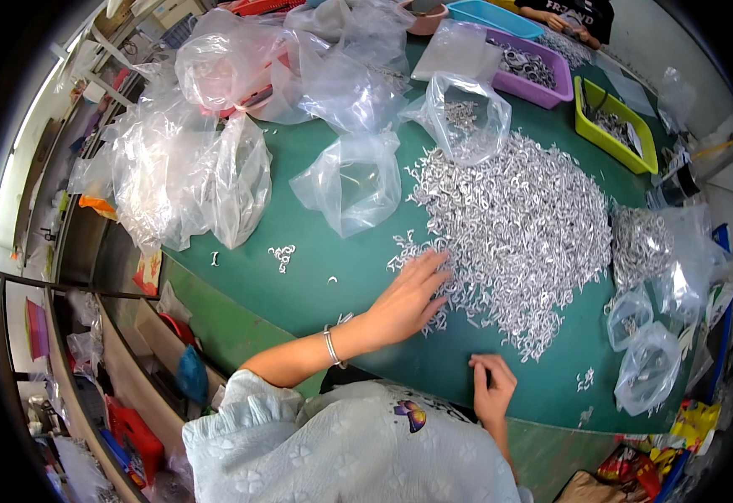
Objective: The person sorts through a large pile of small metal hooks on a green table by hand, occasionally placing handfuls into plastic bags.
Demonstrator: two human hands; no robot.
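A large heap of small silvery metal hooks or links (513, 222) is spread over the green table (274, 289); their exact kind is too small to tell. At the heap's near left edge lies my left hand (408, 293), palm down with its fingers stretched out over loose pieces. It is open, and what lies under the fingertips is partly hidden. By the table's near edge rests my right hand (494, 387), its fingers loosely bent and the thumb apart. Nothing shows between them, and the hand stays clear of the heap.
Clear plastic bags (161, 180) crowd the left; an open bag (354, 184) stands left of the heap. Another bag (467, 126) holds some pieces. Beyond are a purple basin (559, 84) and a yellow-green tray (647, 155) of metal parts. A co-worker's hands (580, 33) appear at the far side.
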